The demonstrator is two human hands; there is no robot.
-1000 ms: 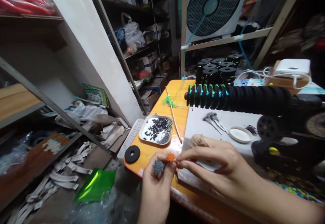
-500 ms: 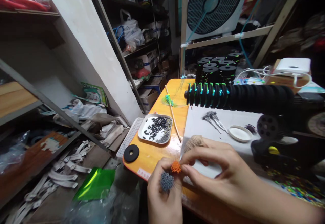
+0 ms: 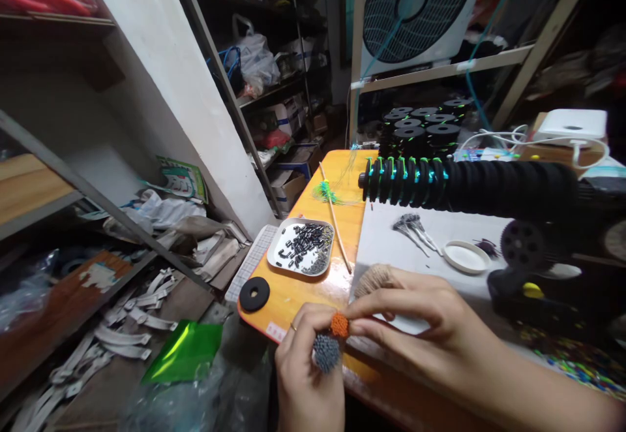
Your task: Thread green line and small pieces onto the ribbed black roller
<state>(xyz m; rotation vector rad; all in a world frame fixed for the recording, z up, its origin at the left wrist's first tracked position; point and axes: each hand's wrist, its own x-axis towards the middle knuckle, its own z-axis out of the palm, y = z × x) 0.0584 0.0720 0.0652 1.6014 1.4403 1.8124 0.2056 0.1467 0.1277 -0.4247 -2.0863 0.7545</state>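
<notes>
Low at the table's front edge, my left hand (image 3: pixel 308 373) is closed around a bundle of small grey bead-like tips (image 3: pixel 327 352). Just above it, an orange cluster of similar tips (image 3: pixel 339 324) shows between my two hands. My right hand (image 3: pixel 415 314) has thumb and forefinger pinched at the orange cluster's right edge; anything finer between those fingertips is too small to make out. A beige wrap (image 3: pixel 374 280) covers part of a right finger. Beyond my hands sits a white tray (image 3: pixel 274 256) with black tubes and small grey pieces.
A black foam disc (image 3: pixel 254 294) lies on the yellow table (image 3: pixel 342 158) near its left corner, and a thin stick (image 3: pixel 337 226) beside the tray. Grey-tipped bundles (image 3: pixel 413 230) and a white lid (image 3: pixel 466 257) rest on white paper. A ridged black roller (image 3: pixel 464 182) juts in from the right.
The view has shifted slightly. My left hand has turned a little, with the grey bundle slightly lower relative to the orange cluster. My right hand keeps its pinch.
</notes>
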